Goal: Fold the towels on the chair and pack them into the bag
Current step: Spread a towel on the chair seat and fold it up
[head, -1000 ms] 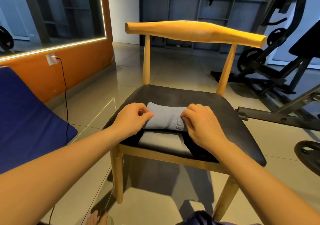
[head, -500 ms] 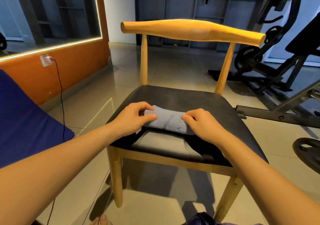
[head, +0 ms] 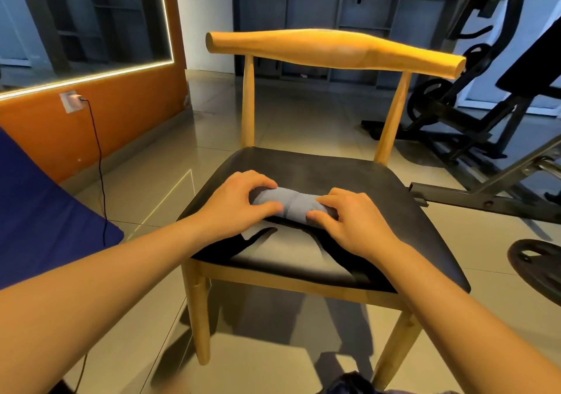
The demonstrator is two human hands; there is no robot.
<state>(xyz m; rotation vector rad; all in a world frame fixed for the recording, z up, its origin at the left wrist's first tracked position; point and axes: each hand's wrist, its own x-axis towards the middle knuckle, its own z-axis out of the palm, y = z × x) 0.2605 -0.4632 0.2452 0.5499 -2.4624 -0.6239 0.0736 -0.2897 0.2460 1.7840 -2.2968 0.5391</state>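
Towel (head: pixel 293 204): one grey-blue towel lay as a tight bundle on the black seat of the chair (head: pixel 334 169), a little forward of the middle.
Long axis: it ran left to right across the seat, crosswise to your forearms.
Left hand (head: pixel 239 202): you gripped the left end of the towel, with the fingers (head: pixel 264 182) curled over its top and the thumb pressed on the near side.
Right hand (head: pixel 352 220): you gripped the right end in the same way, fingers curled round it and thumb on the near face.
Towel from fingers: it lay directly between your two hands, and only a short middle strip was uncovered.
Nearer hand: neither, since each hand sat at its own end.
Counts: one towel, one chair, two hands on the towel, and no second towel in view.
Bag: you could not pick it out; a dark shape at the lower edge was cut off too much to tell.
Step, as a judgement: you seemed to be closing the last fold, and the packing had not begun.
Risk, as a judgement: lifting by one end alone would likely let the bundle spring open.
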